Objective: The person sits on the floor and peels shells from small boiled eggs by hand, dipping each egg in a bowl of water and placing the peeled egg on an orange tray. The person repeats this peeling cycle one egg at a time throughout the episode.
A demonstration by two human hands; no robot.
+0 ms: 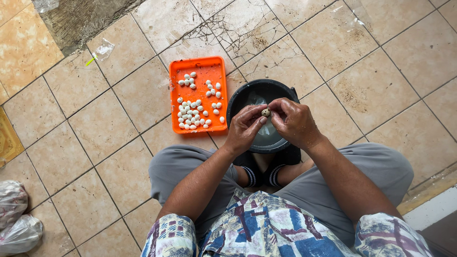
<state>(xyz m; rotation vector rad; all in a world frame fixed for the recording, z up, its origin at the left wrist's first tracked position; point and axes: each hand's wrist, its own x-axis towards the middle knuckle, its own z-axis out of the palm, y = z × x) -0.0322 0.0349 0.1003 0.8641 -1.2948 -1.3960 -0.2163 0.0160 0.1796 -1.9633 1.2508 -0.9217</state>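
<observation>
The person sits low over the tiled floor (95, 138), both hands raised above a black bucket (238, 97) set between the feet. A small speckled egg (265, 113) is pinched between the two hands: the left hand (245, 127) has its thumb and forefinger closed on the egg's near-left side, and the right hand (295, 121) curls its fingers (278, 105) over the egg from the far right, so only a sliver of shell shows between them. Both hands are clamped on it, over the middle of the bucket.

Left of the bucket, just beside it, lies an orange tray (209, 64) holding many small white peeled eggs (193, 114), scattered in loose clusters.

The hands and wrists cover much of the bucket's inside; pale liquid seems to lie in it, though what else it holds is hard to make out. Crumpled plastic bags (14, 219) are cut off at the near-left edge.
</observation>
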